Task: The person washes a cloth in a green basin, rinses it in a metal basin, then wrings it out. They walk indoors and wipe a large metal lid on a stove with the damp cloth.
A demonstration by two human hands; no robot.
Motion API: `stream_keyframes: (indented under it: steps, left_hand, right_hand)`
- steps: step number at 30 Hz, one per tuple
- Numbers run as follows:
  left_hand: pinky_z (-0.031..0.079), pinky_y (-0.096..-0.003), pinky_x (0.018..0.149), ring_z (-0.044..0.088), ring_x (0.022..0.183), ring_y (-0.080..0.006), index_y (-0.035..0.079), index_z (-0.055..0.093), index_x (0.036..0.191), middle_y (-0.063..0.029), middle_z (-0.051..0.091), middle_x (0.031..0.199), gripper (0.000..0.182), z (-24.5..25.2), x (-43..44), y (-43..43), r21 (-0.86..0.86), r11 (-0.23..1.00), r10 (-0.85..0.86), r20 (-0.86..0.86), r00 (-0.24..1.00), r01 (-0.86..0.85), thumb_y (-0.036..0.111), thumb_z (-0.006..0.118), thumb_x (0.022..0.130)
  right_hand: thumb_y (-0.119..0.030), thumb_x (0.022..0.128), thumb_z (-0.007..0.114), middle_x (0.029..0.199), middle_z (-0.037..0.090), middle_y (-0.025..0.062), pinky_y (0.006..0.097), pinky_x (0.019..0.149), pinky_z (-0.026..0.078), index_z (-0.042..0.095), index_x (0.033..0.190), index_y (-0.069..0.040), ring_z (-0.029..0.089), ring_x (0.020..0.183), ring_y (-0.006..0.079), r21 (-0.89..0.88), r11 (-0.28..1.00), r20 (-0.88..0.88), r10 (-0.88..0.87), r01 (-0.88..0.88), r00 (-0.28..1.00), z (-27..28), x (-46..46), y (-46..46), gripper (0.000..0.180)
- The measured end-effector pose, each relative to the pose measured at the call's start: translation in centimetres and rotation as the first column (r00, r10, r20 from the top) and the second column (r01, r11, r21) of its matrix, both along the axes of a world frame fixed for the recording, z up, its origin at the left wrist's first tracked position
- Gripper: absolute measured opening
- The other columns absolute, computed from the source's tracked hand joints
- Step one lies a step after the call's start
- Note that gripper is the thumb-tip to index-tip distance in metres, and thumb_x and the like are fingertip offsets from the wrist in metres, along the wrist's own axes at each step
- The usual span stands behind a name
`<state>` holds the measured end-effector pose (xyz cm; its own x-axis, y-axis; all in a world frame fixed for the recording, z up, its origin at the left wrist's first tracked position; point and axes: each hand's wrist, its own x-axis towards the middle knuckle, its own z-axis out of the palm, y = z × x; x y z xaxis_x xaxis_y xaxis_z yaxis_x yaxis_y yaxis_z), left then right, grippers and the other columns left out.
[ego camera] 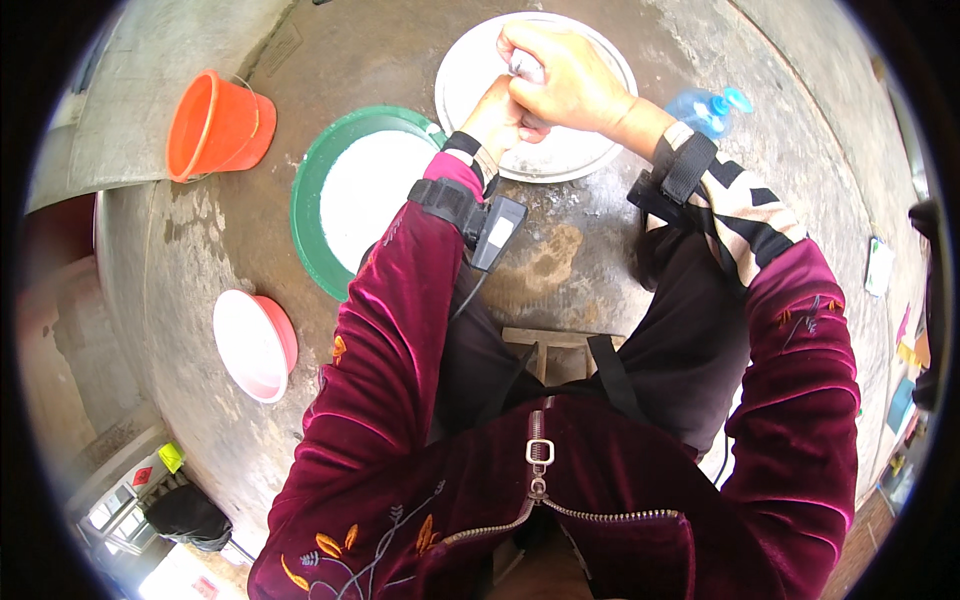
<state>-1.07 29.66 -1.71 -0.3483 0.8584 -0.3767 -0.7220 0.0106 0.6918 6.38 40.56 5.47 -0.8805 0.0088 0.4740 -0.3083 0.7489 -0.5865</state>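
Note:
Both my hands are gripped together around a light, wet-looking bunched cloth [527, 67] over a round whitish metal tray [577, 161] on the floor. My right hand [574, 86] is on top, closed on the cloth, part of which pokes out at its thumb side. Just below and to the left, my left hand [499, 120] is closed on the lower part, which my fingers mostly hide. Left of the tray stands a green basin [311, 251] holding white, foamy-looking contents, partly behind my left sleeve. A blue pump bottle [701, 112] is right of my right wrist.
An orange bucket [221, 127] with a wire handle stands at the upper left. A smaller pink and white basin [255, 346] is below it on the concrete floor. A wooden stool [562, 341] shows between my legs. Several small items lie along the right edge.

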Motion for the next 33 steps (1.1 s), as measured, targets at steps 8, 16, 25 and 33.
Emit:
stream_keyframes:
  steps: [8, 16, 25, 33]
  left_hand:
    - [0.032, -0.0241, 0.034, 0.049, 0.047, -0.013, 0.009, 0.053, 0.09, -0.0042, 0.053, 0.066, 0.015, 1.0, -0.1, 0.3, -0.013, 1.0, 0.008, -0.122, 0.992, -0.009, 0.024, 0.052, 0.086]
    - [0.048, -0.0396, 0.076, 0.058, 0.096, -0.0257, 0.011, 0.037, 0.13, -0.0107, 0.057, 0.111, 0.054, 3.8, -0.6, 0.7, 0.194, 0.907, 0.392, -0.071, 0.917, -0.373, 0.05, 0.038, 0.093]
    - [0.03, -0.0456, 0.105, 0.038, 0.126, -0.0342, 0.01, 0.022, 0.143, -0.0193, 0.036, 0.14, 0.076, 4.3, -1.1, -0.4, 0.48, 0.815, 0.326, 0.083, 0.942, -0.325, 0.064, 0.012, 0.091]
    - [0.033, -0.0431, 0.104, 0.042, 0.123, -0.0334, 0.001, 0.03, 0.139, -0.022, 0.042, 0.134, 0.076, 4.7, -0.5, -0.1, 0.449, 0.844, 0.26, 0.136, 0.956, -0.294, 0.061, 0.018, 0.092]
  right_hand:
    - [-0.016, 0.071, 0.06, 0.084, 0.061, 0.0162, 0.0413, 0.07, 0.049, 0.054, 0.097, -0.006, 0.06, 0.078, 0.0361, 0.037, 0.999, -0.009, -0.034, 0.034, 0.999, -0.2, -0.1, 0.5, 0.029]
    - [-0.014, 0.077, 0.065, 0.085, 0.055, 0.0004, 0.027, 0.068, 0.045, 0.055, 0.094, -0.008, 0.053, 0.076, 0.0119, -0.767, 0.551, 0.179, -0.306, 0.328, 0.935, -1.9, -0.3, 5.9, 0.02]
    - [-0.007, 0.073, 0.066, 0.079, 0.057, 0.0021, 0.0268, 0.07, 0.044, 0.059, 0.083, -0.006, 0.054, 0.077, 0.013, -0.95, 0.181, 0.224, -0.169, 0.254, 0.96, -3.9, -0.6, 8.4, 0.013]
    - [-0.009, 0.074, 0.068, 0.079, 0.057, 0.0031, 0.0253, 0.069, 0.045, 0.056, 0.091, -0.006, 0.055, 0.074, 0.0124, -0.951, 0.145, 0.259, -0.119, 0.275, 0.959, -2.9, -0.6, 6.9, 0.021]
